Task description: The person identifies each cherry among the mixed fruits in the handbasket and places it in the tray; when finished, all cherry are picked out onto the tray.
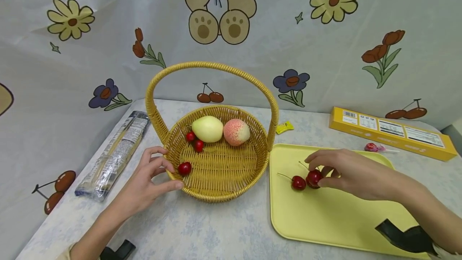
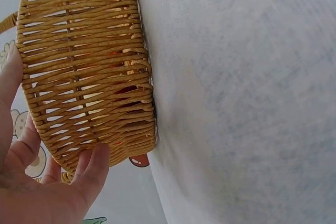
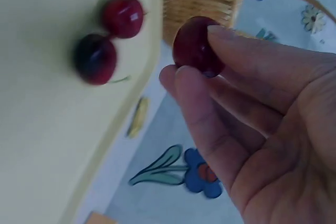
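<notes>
A yellow wicker basket (image 1: 216, 196) with a tall handle holds a pale yellow pear (image 1: 207, 129), a pink peach (image 1: 236, 132) and several red cherries (image 1: 185, 168). My left hand (image 1: 151, 177) grips the basket's left side, thumb at the front of the rim; in the left wrist view its fingers (image 2: 95, 166) press the woven wall. Over the yellow tray (image 1: 321, 220), my right hand (image 1: 346, 173) pinches a dark red cherry (image 3: 197, 45) between thumb and fingertips. Two other cherries (image 3: 123, 16) lie side by side on the tray; in the head view one is mostly hidden.
A flat plastic packet (image 1: 113, 153) lies left of the basket. Behind the tray are a small yellow wrapped candy (image 1: 284, 127), a lollipop (image 1: 375, 147) and a long orange box (image 1: 393, 133). A printed cloth (image 1: 267, 23) hangs along the table's back.
</notes>
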